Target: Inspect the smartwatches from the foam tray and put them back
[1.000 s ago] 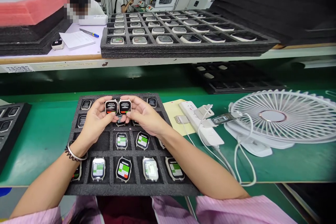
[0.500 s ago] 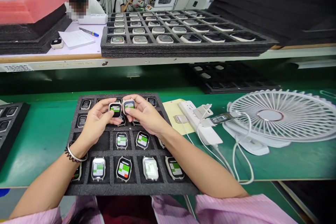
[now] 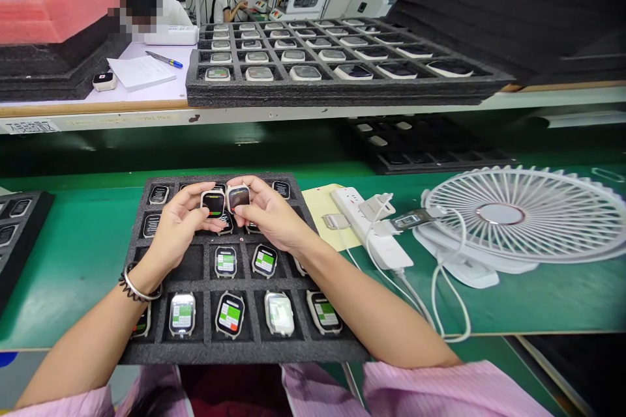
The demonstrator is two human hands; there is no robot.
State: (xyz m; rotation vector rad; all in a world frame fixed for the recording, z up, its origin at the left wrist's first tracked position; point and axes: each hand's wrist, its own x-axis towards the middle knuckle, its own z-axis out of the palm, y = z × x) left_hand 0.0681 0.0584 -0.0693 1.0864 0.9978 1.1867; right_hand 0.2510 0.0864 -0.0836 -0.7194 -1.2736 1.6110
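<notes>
Left hand (image 3: 177,228): fingers pinched on one pale-rimmed watch (image 3: 213,204), thumb over its lower left front. Its screen is dark, with a yellow line up top and a green band low down. Right hand (image 3: 271,214): fingers closed likewise on a second watch (image 3: 238,197), thumb at its lower right, screen dark with a small red patch by the thumb. Both held screen-up toward the wearer, side by side, edges very close; cannot tell whether they touch. Directly under the fingers, a black foam tray (image 3: 239,354) on the green table (image 3: 83,241), more watches seated in its compartments. Just nearer the wearer than the fingers, two lit green-and-white watches (image 3: 225,262); nearer again, a row of similar ones, one of these with a red block. Bracelet (image 3: 139,287) on the wrist behind the left fingers. Right of the right fingers: yellow sheet (image 3: 317,201), white power strip (image 3: 392,251) with plugs and cables, then a white fan (image 3: 518,208) farther off. Beyond the fingers, a raised shelf (image 3: 274,115) carrying a larger tray (image 3: 313,94) of watches; ahead and left, a notepad (image 3: 141,73) with a pen (image 3: 164,59) at its far edge.
</notes>
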